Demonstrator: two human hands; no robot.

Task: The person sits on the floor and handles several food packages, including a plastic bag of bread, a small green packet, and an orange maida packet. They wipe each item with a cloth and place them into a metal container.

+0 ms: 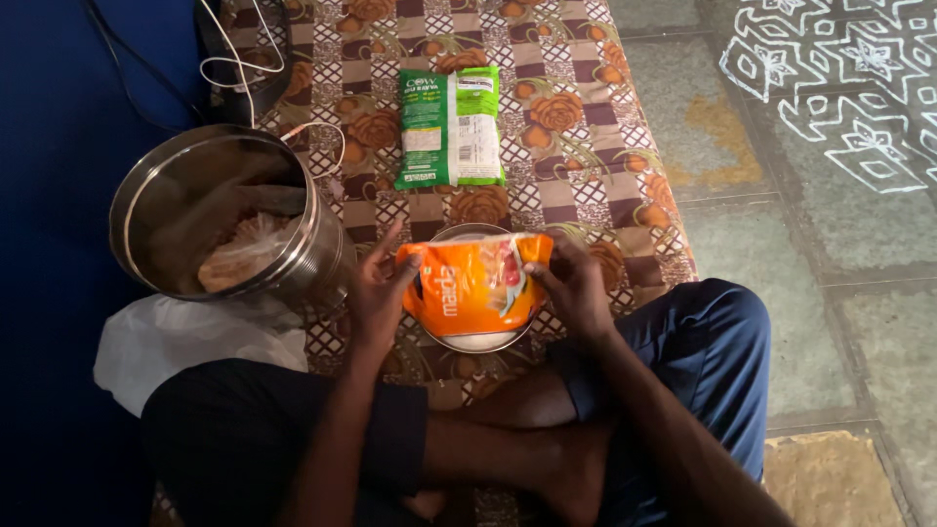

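An orange flour packet (475,283) is held over a round steel bowl (476,341) that has white powder in it. My left hand (376,288) grips the packet's left edge, fingers partly spread. The packet's right top corner is pinched by my right hand (574,285). The bowl rests on a patterned mat (576,146) in front of my crossed legs.
A green and white packet (451,127) lies flat farther back on the mat. A large open steel container (220,220) with a plastic bag inside stands at left. A white plastic bag (185,342) lies below it. Cables (244,59) trail at top left. Stone floor with white chalk pattern (839,88) at right.
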